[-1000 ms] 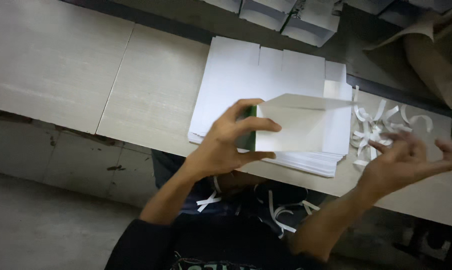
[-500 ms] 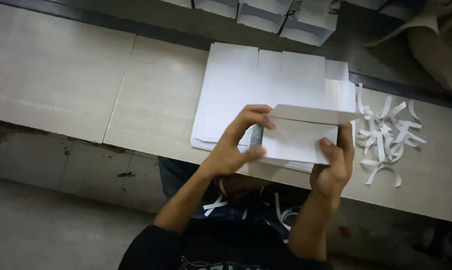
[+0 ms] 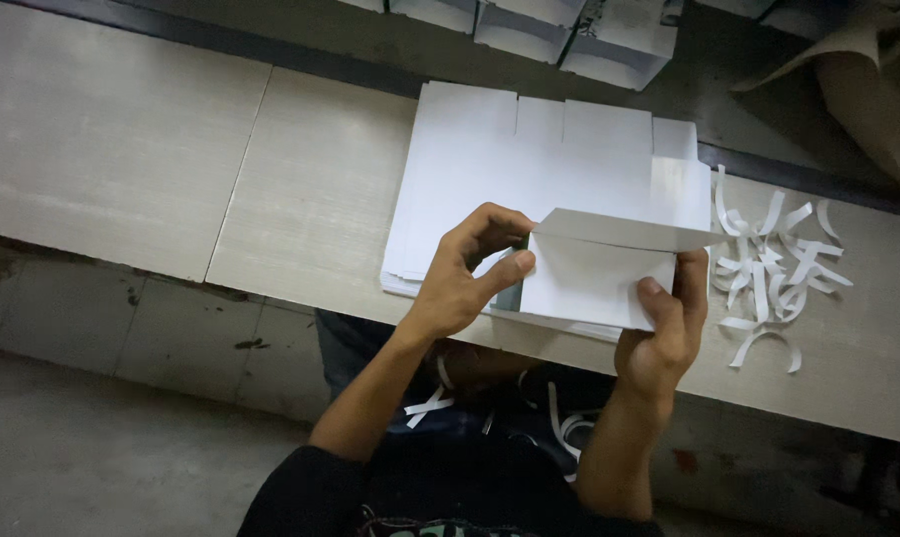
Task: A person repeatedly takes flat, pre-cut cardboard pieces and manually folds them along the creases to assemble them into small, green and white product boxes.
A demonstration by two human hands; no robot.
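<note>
A white cardboard box blank [image 3: 594, 273], partly folded with one flap raised along its top, hangs just above the bench edge between both hands. My left hand [image 3: 465, 278] pinches its left end with thumb and fingers. My right hand [image 3: 664, 333] grips its lower right corner, thumb on the front face. Under and behind it lies a stack of flat white box blanks [image 3: 530, 159] on the pale workbench [image 3: 301, 199].
A heap of white paper strips [image 3: 773, 264] lies to the right of the stack. Several assembled white boxes [image 3: 569, 30] stand at the far edge. More strips lie on my lap [image 3: 440, 403]. Brown paper [image 3: 868, 70] sits at the top right.
My right hand came in from over the strip heap and took hold of the blank's right corner. The left hand kept its grip on the left end.
</note>
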